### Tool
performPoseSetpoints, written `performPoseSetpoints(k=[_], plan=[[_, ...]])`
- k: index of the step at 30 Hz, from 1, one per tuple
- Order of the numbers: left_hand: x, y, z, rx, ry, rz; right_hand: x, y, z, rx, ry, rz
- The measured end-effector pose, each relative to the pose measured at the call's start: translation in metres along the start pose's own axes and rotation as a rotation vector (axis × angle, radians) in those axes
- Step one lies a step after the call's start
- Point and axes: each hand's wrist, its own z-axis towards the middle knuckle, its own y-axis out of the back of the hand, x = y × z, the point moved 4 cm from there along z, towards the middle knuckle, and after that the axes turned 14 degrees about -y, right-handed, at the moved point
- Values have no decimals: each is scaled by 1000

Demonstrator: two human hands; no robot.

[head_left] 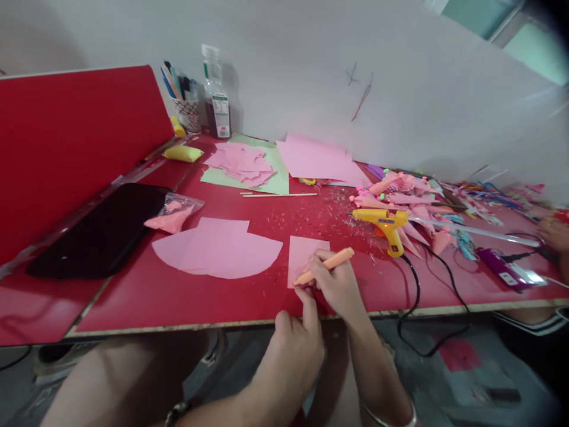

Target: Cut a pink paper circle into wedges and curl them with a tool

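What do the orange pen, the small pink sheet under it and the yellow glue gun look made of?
The orange pen: probably plastic, fairly smooth, judging by its even color and straight, rigid barrel.
The pink sheet: seemingly matte paper, since it lies thin and flat.
The yellow glue gun: likely hard plastic, from its molded-looking body; gloss is unclear.

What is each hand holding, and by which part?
The right hand grips an orange marker by its barrel, towards the tip. The left hand has fingertips at the pink paper; whether it grips cannot be told.
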Motion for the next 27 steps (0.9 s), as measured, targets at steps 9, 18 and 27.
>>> performPoseSetpoints(k=[9,18,27], plan=[[2,2,0,-42,24,45,0,21,3,-116,1,-9],[4,5,2,-41,1,61,-10,45,10,-265,-35,-80],[4,3,1,-42,7,69,-20,62,15,-463,-46,-120]])
